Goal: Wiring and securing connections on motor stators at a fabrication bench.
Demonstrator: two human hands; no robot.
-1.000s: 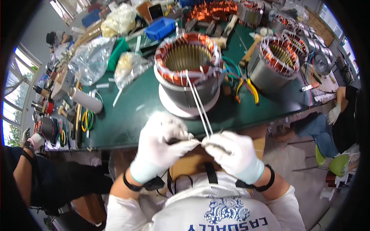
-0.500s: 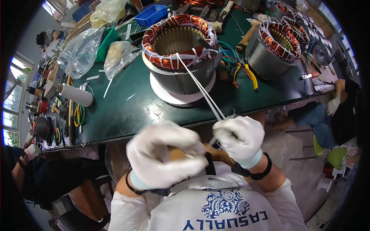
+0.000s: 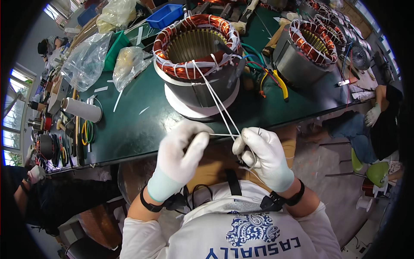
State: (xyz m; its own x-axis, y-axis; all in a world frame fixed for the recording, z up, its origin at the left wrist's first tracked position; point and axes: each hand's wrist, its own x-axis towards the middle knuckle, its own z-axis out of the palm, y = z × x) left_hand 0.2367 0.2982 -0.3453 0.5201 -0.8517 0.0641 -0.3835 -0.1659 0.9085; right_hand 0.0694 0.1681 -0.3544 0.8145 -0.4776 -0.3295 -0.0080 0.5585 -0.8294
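A head-worn fisheye camera looks down and forward, its wide round view black at the rim. Nearest, along the lower edge, is the white shirt with blue print [image 3: 224, 233]; white-gloved fingers [image 3: 196, 149] come next, the copper-wound grey metal cylinder [image 3: 189, 71] farther off. The dark green counter [image 3: 129, 140] bends at its edge.

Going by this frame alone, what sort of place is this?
Probably a motor-winding workshop: a copper-wound stator sits in front, a second stator stands to its right, and yellow-handled pliers lie on the green worktop between them.
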